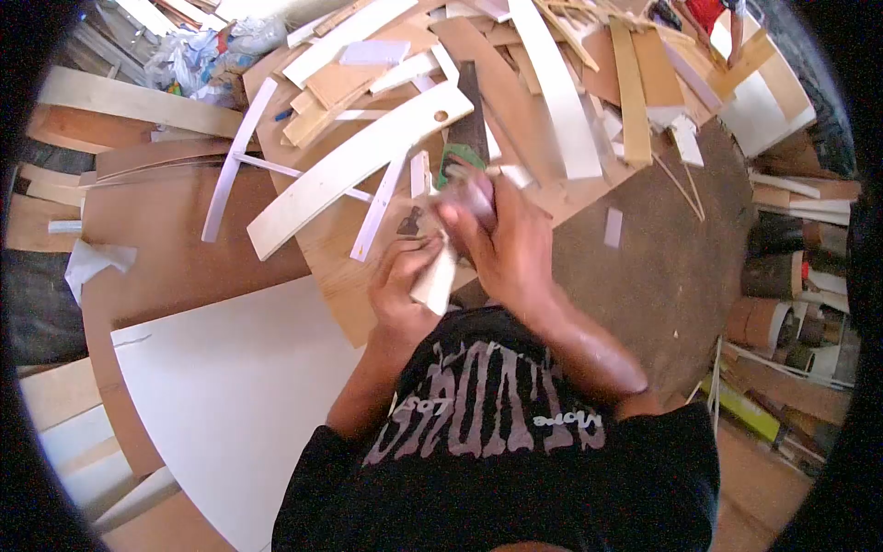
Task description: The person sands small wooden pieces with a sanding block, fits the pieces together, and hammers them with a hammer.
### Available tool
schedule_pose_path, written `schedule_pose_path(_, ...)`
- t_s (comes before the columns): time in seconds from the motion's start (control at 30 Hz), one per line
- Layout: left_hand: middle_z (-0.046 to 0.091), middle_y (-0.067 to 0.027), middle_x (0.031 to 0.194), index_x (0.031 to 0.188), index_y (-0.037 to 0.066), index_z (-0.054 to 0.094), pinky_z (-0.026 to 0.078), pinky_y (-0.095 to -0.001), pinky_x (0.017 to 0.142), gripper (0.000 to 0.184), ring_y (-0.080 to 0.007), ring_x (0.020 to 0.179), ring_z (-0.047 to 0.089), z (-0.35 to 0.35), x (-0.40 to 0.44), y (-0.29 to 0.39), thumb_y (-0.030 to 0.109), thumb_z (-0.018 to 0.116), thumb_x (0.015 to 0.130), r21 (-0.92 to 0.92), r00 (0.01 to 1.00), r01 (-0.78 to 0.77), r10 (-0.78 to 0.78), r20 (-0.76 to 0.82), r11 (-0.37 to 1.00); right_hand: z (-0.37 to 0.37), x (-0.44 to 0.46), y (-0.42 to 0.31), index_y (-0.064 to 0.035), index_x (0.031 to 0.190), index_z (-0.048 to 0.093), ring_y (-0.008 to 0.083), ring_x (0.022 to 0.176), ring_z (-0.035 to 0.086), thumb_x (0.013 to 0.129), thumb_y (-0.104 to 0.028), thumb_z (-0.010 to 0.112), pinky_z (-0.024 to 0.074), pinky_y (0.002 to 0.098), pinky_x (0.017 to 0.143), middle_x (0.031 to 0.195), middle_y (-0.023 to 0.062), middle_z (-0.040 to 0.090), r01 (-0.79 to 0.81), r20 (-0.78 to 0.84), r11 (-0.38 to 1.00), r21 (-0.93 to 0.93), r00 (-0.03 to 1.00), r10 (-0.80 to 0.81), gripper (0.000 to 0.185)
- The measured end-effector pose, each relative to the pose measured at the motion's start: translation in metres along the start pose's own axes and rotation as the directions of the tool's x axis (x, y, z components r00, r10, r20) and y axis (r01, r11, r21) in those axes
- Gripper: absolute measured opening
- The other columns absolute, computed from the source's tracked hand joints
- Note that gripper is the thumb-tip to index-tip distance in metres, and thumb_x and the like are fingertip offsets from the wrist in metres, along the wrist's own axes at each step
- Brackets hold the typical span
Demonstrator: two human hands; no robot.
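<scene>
My left hand (403, 281) is closed round a short pale wooden piece (435, 283), which points down toward my shirt. Just above and to the right, my right hand (515, 241) grips a greyish object (474, 196) smeared by motion, and its kind does not show. The two hands are close together over the table edge. Beyond them lies something green (464, 158) at the end of a dark strip (471, 97). A long curved pale board (359, 170) with a round hole near one end rests to the left of the hands.
Thin lilac-edged strips (237, 156) lie joined on the left, near a large white panel (230, 405). Wood offcuts (331, 87) pile up at the back, with a long white board (557, 92). Another person's arm (736, 37) shows top right. Shelved pieces (763, 317) line the right side.
</scene>
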State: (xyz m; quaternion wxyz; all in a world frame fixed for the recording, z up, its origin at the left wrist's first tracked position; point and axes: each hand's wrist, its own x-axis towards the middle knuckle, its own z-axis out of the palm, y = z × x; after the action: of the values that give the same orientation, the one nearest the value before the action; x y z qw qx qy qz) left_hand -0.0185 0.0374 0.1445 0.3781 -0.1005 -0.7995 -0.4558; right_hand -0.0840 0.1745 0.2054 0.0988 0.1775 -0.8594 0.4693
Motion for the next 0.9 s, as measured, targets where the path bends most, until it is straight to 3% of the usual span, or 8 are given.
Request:
schedule_pose_path(0.13, 0.069, -0.0174, 0.096, 0.103, -0.001, 0.065, 0.055, -0.0377, 0.073, 0.032, -0.0302, 0.086, 0.068, -0.008, 0.017, 0.019, -0.007, 0.076, 0.074, -0.009, 0.982, -0.093, 0.093, 0.166, 0.996, -0.006, 0.003, -0.003, -0.001, 0.113, 0.057, 0.0421, 0.081, 0.064, 0.088, -0.043, 0.072, 0.0517, 0.0488, 0.071, 0.089, 0.0211, 0.065, 0.049, -0.01, 0.996, -0.069, 0.999, -0.05, 0.051)
schedule_pose_path(0.27, 0.068, -0.0155, 0.094, 0.106, -0.003, 0.061, 0.058, -0.0374, 0.079, 0.031, -0.0282, 0.091, 0.068, -0.013, 0.01, -0.015, -0.007, 0.075, 0.079, -0.174, 0.982, 0.068, -0.096, -0.161, 0.982, -0.008, -0.031, 0.013, 0.0004, 0.114, 0.057, 0.0366, 0.081, 0.066, 0.09, -0.037, 0.071, 0.0522, 0.044, 0.071, 0.09, 0.0207, 0.066, -0.098, 0.095, 0.993, -0.068, 0.99, 0.104, 0.047)
schedule_pose_path(0.3, 0.068, -0.0163, 0.095, 0.106, -0.002, 0.06, 0.058, -0.0377, 0.082, 0.034, -0.0288, 0.094, 0.068, -0.029, 0.027, 0.004, -0.01, 0.076, 0.077, -0.015, 0.992, 0.125, -0.126, -0.017, 0.992, -0.01, -0.038, 0.015, 0.0022, 0.118, 0.055, 0.0307, 0.078, 0.066, 0.092, -0.032, 0.07, 0.0521, 0.0398, 0.071, 0.09, 0.0191, 0.066, -0.166, 0.124, 0.981, -0.1, 0.976, 0.178, 0.045)
schedule_pose_path(0.4, 0.068, -0.0169, 0.097, 0.105, 0.0, 0.061, 0.059, -0.0364, 0.081, 0.035, -0.0271, 0.094, 0.07, -0.021, 0.047, 0.011, -0.009, 0.078, 0.076, -0.085, 0.984, -0.167, 0.162, -0.072, 0.982, -0.028, -0.026, 0.013, 0.0007, 0.111, 0.057, 0.0264, 0.079, 0.068, 0.093, -0.035, 0.069, 0.0538, 0.0382, 0.069, 0.09, 0.0174, 0.068, -0.196, -0.035, 0.961, 0.194, 0.978, 0.206, 0.041)
schedule_pose_path(0.43, 0.069, -0.0172, 0.099, 0.104, 0.0, 0.061, 0.059, -0.0355, 0.081, 0.037, -0.0274, 0.094, 0.071, -0.018, 0.042, 0.01, -0.007, 0.081, 0.074, -0.115, 0.989, -0.126, 0.116, -0.091, 0.985, -0.035, -0.023, 0.005, 0.0015, 0.111, 0.057, 0.0203, 0.077, 0.066, 0.094, -0.032, 0.069, 0.0533, 0.0345, 0.068, 0.09, 0.0148, 0.068, -0.216, -0.092, 0.904, 0.37, 0.959, 0.267, 0.039)
schedule_pose_path(0.57, 0.068, -0.0173, 0.105, 0.109, 0.004, 0.057, 0.057, -0.0376, 0.089, 0.043, -0.0269, 0.101, 0.067, -0.017, 0.026, 0.012, -0.01, 0.079, 0.074, -0.18, 0.999, -0.008, 0.002, -0.033, 0.984, -0.049, -0.024, -0.007, 0.0037, 0.114, 0.055, 0.0148, 0.078, 0.064, 0.096, -0.027, 0.066, 0.0524, 0.0305, 0.066, 0.093, 0.012, 0.069, -0.199, -0.065, 0.913, 0.357, 0.969, 0.237, 0.037)
schedule_pose_path(0.83, 0.07, -0.0155, 0.099, 0.103, 0.0, 0.063, 0.058, -0.036, 0.08, 0.035, -0.0289, 0.092, 0.07, -0.013, 0.029, 0.013, -0.005, 0.082, 0.073, -0.129, 0.994, -0.09, 0.081, -0.073, 0.988, -0.038, -0.026, -0.01, 0.0038, 0.12, 0.053, 0.0257, 0.088, 0.067, 0.096, -0.03, 0.066, 0.0529, 0.0364, 0.076, 0.102, 0.0188, 0.068, -0.152, -0.049, 0.905, 0.398, 0.981, 0.187, 0.044)
schedule_pose_path(0.9, 0.07, -0.0154, 0.097, 0.102, 0.0, 0.064, 0.058, -0.0361, 0.079, 0.033, -0.0289, 0.091, 0.07, -0.011, 0.018, 0.006, -0.005, 0.081, 0.074, -0.163, 0.998, -0.064, 0.062, -0.018, 0.985, -0.036, -0.022, -0.022, 0.0031, 0.119, 0.054, 0.0346, 0.089, 0.067, 0.094, -0.033, 0.068, 0.0533, 0.0401, 0.077, 0.101, 0.0214, 0.066, -0.11, 0.013, 0.975, 0.191, 0.994, 0.109, 0.046)
